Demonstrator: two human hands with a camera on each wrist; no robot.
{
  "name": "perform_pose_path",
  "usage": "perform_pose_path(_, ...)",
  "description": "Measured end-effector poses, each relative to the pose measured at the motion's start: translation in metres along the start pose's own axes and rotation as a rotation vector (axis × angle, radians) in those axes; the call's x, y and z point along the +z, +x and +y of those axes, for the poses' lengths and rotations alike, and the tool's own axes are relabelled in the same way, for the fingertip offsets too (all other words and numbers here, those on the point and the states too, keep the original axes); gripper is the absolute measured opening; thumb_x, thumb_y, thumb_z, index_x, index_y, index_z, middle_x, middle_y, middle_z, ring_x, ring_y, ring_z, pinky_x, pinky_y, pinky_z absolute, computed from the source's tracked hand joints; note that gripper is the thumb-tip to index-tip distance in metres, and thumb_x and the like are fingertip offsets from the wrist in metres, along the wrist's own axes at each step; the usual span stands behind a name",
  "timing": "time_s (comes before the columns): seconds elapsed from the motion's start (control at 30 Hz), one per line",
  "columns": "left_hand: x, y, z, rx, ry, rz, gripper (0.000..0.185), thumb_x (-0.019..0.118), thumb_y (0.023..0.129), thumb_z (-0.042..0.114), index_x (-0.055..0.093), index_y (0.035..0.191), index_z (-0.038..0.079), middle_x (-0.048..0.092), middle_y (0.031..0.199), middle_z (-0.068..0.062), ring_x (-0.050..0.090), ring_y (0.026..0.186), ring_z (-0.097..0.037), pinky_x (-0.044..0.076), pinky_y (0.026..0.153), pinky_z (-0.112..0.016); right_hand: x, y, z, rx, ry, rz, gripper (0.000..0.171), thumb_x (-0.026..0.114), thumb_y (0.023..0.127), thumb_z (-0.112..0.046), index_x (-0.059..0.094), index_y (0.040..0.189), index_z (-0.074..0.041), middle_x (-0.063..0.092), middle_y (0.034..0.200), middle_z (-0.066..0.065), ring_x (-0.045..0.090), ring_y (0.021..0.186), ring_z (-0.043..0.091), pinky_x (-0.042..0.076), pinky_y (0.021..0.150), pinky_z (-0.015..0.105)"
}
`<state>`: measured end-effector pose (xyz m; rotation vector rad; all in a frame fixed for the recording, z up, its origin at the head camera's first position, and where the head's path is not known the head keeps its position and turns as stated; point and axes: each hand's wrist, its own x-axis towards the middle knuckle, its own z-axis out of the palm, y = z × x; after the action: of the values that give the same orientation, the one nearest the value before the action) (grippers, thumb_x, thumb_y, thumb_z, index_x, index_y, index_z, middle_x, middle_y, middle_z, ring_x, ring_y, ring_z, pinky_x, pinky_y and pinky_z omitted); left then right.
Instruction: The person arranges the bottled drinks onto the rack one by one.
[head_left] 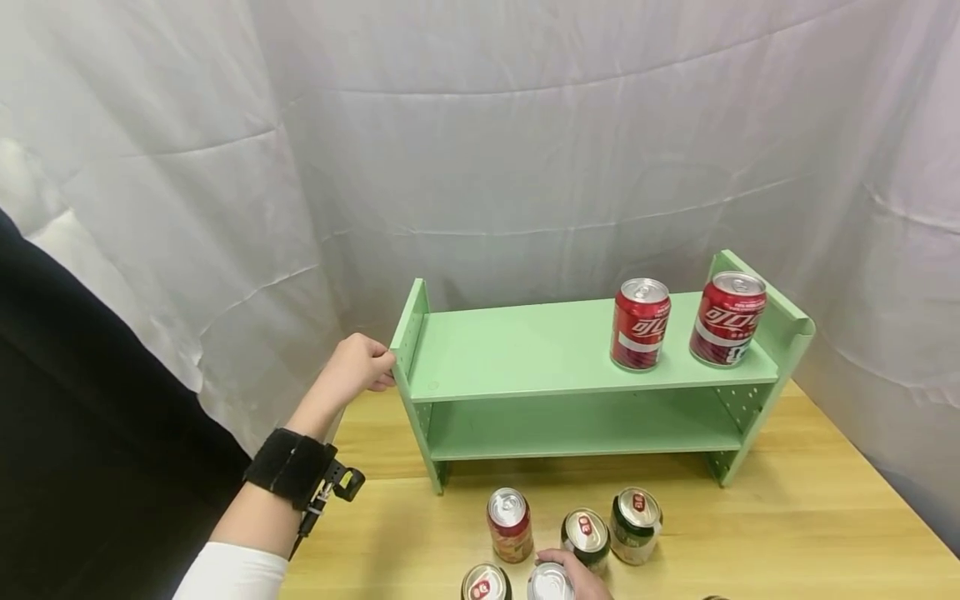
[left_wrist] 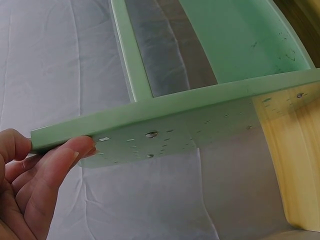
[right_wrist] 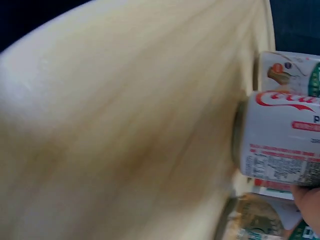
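The left hand [head_left: 358, 363] pinches the left end panel of the green shelf [head_left: 525, 346], thumb pressed to its edge, steadying it. The right hand [head_left: 573, 575] curls around a silver can [head_left: 550, 583] among the cans near the table's [head_left: 810, 517] front edge. The step looks like picking up; next, the can needs lifting clear of its neighbours toward the shelf, where two red cans [head_left: 639, 323] stand.

Readable text is sparse. Two red cans on the green shelf [head_left: 525, 346], left one [head_left: 639, 324] and right one [head_left: 727, 319], carry white Chinese-script Coca-Cola lettering. Silver can [right_wrist: 282, 140] in the right wrist view: red script "Coca" logo partly cut off, small print below too blurred to read. Other cans on the desk [head_left: 810, 517]: labels unreadable.
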<state>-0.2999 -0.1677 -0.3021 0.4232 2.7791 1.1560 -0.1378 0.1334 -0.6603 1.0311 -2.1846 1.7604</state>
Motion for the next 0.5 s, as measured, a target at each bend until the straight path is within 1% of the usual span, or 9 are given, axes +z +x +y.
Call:
perform_pose_path(0.03, -0.001, 0.000, 0.001, 0.002, 0.007, 0.000, 0.029, 0.044, 0.090, 0.006, 0.068, 0.082, -0.009, 0.067, 0.101, -0.027, 0.071, 0.073, -0.022, 0.060, 0.067, -0.030, 0.001, 0.005, -0.012, -0.025, -0.014, 0.029, 0.053, 0.071, 0.079, -0.005, 0.045, 0.125, 0.004, 0.061, 0.115, 0.006, 0.058, 0.100, 0.004, 0.049, 0.077, 0.018)
perform_pose_path(0.1, -0.002, 0.000, 0.001, -0.004, 0.009, -0.002, 0.029, 0.044, 0.090, 0.006, 0.068, 0.084, -0.009, 0.067, 0.100, -0.027, 0.071, 0.073, -0.022, 0.060, 0.067, -0.030, 0.002, 0.011, -0.028, -0.070, 0.020, 0.055, 0.052, 0.070, 0.079, -0.003, 0.047, 0.126, -0.001, 0.060, 0.117, -0.003, 0.058, 0.101, 0.002, 0.049, 0.078, 0.016)
perform_pose_path(0.13, -0.002, 0.000, 0.001, -0.006, 0.010, -0.003, 0.029, 0.045, 0.090, 0.006, 0.068, 0.085, -0.009, 0.067, 0.100, -0.027, 0.071, 0.073, -0.022, 0.060, 0.067, -0.031, 0.002, 0.013, -0.033, -0.088, 0.051, 0.053, 0.052, 0.069, 0.080, -0.002, 0.047, 0.127, -0.005, 0.059, 0.118, -0.006, 0.058, 0.101, 0.002, 0.049, 0.079, 0.016)
perform_pose_path(0.23, -0.002, 0.000, 0.001, -0.007, 0.009, -0.008, 0.029, 0.045, 0.090, 0.007, 0.068, 0.081, -0.008, 0.067, 0.100, -0.026, 0.071, 0.073, -0.021, 0.060, 0.067, -0.030, 0.003, 0.015, -0.043, -0.055, 0.137, 0.043, 0.056, 0.068, 0.082, -0.002, 0.046, 0.132, -0.016, 0.054, 0.122, -0.017, 0.057, 0.102, 0.000, 0.048, 0.081, 0.015)
perform_pose_path(0.27, -0.002, 0.001, 0.000, -0.010, 0.008, -0.005, 0.029, 0.045, 0.090, 0.007, 0.067, 0.079, -0.008, 0.067, 0.100, -0.026, 0.071, 0.073, -0.021, 0.060, 0.067, -0.030, 0.004, 0.015, -0.044, -0.038, 0.159, 0.041, 0.055, 0.067, 0.082, -0.002, 0.046, 0.131, -0.016, 0.052, 0.123, -0.019, 0.056, 0.104, 0.000, 0.047, 0.082, 0.016)
perform_pose_path(0.3, -0.001, 0.001, 0.000, -0.007, 0.008, -0.005, 0.029, 0.045, 0.090, 0.006, 0.066, 0.077, -0.007, 0.067, 0.100, -0.026, 0.071, 0.073, -0.021, 0.060, 0.067, -0.030, 0.003, 0.014, -0.045, -0.022, 0.154, 0.039, 0.054, 0.067, 0.082, -0.002, 0.047, 0.130, -0.016, 0.053, 0.122, -0.020, 0.056, 0.103, -0.001, 0.047, 0.081, 0.016)
perform_pose_path(0.37, -0.001, 0.002, 0.000, -0.006, 0.011, -0.003, 0.029, 0.044, 0.090, 0.006, 0.064, 0.071, -0.006, 0.067, 0.101, -0.026, 0.071, 0.073, -0.022, 0.060, 0.067, -0.030, 0.003, 0.014, -0.046, 0.002, 0.143, 0.043, 0.053, 0.068, 0.079, 0.001, 0.049, 0.128, -0.013, 0.056, 0.118, -0.019, 0.056, 0.102, 0.000, 0.048, 0.080, 0.017)
perform_pose_path(0.47, -0.002, 0.003, 0.000, -0.010, 0.013, 0.003, 0.029, 0.045, 0.089, 0.006, 0.062, 0.069, -0.005, 0.067, 0.100, -0.026, 0.071, 0.073, -0.022, 0.060, 0.067, -0.030, 0.003, 0.014, -0.047, 0.011, 0.097, 0.066, 0.055, 0.069, 0.072, 0.007, 0.051, 0.123, -0.004, 0.062, 0.111, -0.012, 0.057, 0.099, 0.001, 0.048, 0.079, 0.017)
perform_pose_path(0.5, -0.002, 0.003, 0.000, -0.009, 0.012, 0.004, 0.029, 0.045, 0.089, 0.006, 0.063, 0.070, -0.005, 0.067, 0.100, -0.026, 0.071, 0.073, -0.022, 0.060, 0.067, -0.030, 0.004, 0.014, -0.047, 0.017, 0.085, 0.076, 0.056, 0.070, 0.071, 0.008, 0.051, 0.123, -0.004, 0.064, 0.108, -0.011, 0.058, 0.098, 0.001, 0.048, 0.078, 0.017)
